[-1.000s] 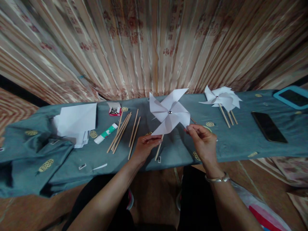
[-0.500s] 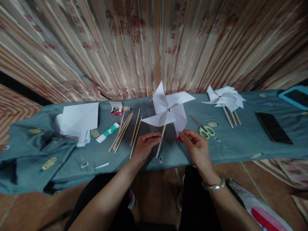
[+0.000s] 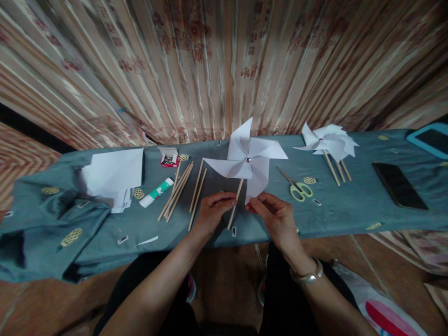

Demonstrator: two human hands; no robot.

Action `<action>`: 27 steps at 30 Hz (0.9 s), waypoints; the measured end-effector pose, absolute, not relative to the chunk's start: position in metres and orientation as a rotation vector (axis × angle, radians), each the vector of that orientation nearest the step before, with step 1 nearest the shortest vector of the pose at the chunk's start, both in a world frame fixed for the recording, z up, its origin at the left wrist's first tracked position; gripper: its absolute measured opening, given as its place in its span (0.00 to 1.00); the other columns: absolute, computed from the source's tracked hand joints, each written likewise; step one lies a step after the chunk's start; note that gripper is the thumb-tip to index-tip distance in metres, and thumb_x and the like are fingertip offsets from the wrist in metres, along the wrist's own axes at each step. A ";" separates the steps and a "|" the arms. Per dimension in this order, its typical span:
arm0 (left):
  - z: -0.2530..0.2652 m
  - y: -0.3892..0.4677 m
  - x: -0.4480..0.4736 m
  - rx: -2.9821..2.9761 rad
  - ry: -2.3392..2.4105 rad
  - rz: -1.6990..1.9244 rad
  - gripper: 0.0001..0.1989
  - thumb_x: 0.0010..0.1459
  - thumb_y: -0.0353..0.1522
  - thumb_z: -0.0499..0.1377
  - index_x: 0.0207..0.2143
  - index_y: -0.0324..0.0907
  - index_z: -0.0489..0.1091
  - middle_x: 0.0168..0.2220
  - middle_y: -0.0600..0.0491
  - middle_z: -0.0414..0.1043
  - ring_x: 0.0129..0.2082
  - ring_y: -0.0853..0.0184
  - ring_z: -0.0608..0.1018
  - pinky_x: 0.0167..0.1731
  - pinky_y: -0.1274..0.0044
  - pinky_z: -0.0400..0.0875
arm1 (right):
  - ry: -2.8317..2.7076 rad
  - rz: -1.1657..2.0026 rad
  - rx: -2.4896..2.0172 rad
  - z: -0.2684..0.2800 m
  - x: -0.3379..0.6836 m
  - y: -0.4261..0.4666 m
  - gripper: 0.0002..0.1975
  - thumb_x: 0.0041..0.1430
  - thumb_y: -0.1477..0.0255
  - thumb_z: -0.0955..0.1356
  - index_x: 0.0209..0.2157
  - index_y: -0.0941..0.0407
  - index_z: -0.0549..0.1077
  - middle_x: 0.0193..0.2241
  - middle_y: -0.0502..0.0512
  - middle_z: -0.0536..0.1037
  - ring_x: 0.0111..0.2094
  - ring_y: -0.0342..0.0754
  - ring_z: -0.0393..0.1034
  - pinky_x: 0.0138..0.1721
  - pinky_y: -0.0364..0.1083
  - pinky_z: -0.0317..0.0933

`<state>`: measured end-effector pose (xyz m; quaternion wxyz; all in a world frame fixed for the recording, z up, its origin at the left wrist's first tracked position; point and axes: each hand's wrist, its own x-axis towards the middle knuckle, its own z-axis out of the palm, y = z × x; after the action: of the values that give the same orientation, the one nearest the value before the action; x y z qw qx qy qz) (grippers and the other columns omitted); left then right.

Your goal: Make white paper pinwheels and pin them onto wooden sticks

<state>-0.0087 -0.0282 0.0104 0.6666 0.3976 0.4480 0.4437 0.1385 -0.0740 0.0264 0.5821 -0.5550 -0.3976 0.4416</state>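
Note:
A white paper pinwheel [image 3: 257, 151] stands out over the middle of the table, a silver pin at its centre. Its wooden stick [image 3: 235, 205] is pinched between the thumb and fingers of my left hand [image 3: 215, 210]. My right hand [image 3: 278, 217] has its thumb and fingers closed on the tip of the pinwheel's lowest blade, just right of the stick. Green-handled scissors [image 3: 300, 191] lie to the right of that hand. Several loose wooden sticks [image 3: 180, 193] are on the cloth to the left of my left hand.
A glue stick [image 3: 156, 192], a red box of pins [image 3: 170, 160] and white paper sheets [image 3: 117, 172] lie on the left. Finished-looking pinwheels [image 3: 332, 142], a dark phone [image 3: 399, 185] and a blue-framed device [image 3: 432, 141] are on the right. A curtain hangs behind the cloth-covered table [image 3: 345, 210].
The pinwheel's blades have turned clockwise, the lowest one swinging left toward the stick. My right hand has moved left with that blade tip. My left hand has stayed nearly still.

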 end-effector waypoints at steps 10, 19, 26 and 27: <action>0.012 -0.027 -0.010 0.903 1.031 0.975 0.09 0.37 0.33 0.71 0.26 0.42 0.81 0.26 0.53 0.79 0.29 0.68 0.76 0.35 0.76 0.70 | -1.143 0.666 -1.491 0.043 0.164 -0.081 0.12 0.55 0.61 0.72 0.25 0.54 0.79 0.21 0.50 0.80 0.24 0.46 0.72 0.29 0.45 0.65; 0.011 -0.030 -0.011 0.936 1.042 0.911 0.11 0.35 0.35 0.73 0.25 0.42 0.81 0.27 0.52 0.79 0.29 0.67 0.76 0.35 0.76 0.69 | -1.113 0.136 -1.609 0.036 0.212 -0.072 0.18 0.57 0.60 0.71 0.47 0.53 0.76 0.40 0.56 0.80 0.37 0.49 0.74 0.45 0.53 0.67; 0.011 -0.029 -0.011 0.902 1.025 0.924 0.10 0.35 0.34 0.73 0.25 0.42 0.81 0.27 0.52 0.79 0.29 0.68 0.76 0.35 0.76 0.68 | -1.257 -0.054 -1.691 0.051 0.198 -0.084 0.15 0.60 0.61 0.69 0.45 0.53 0.76 0.40 0.57 0.79 0.37 0.50 0.72 0.45 0.52 0.66; 0.012 -0.029 -0.011 0.894 1.023 0.928 0.10 0.35 0.33 0.72 0.25 0.42 0.81 0.26 0.53 0.79 0.29 0.68 0.76 0.34 0.77 0.68 | -1.266 -0.075 -1.688 0.052 0.198 -0.086 0.15 0.60 0.61 0.69 0.46 0.52 0.76 0.42 0.58 0.79 0.39 0.51 0.72 0.46 0.52 0.65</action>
<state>-0.0107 -0.0289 0.0117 0.6805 0.3981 0.4556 0.4133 0.1977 -0.0862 0.0524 0.4925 -0.6959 -0.5218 -0.0309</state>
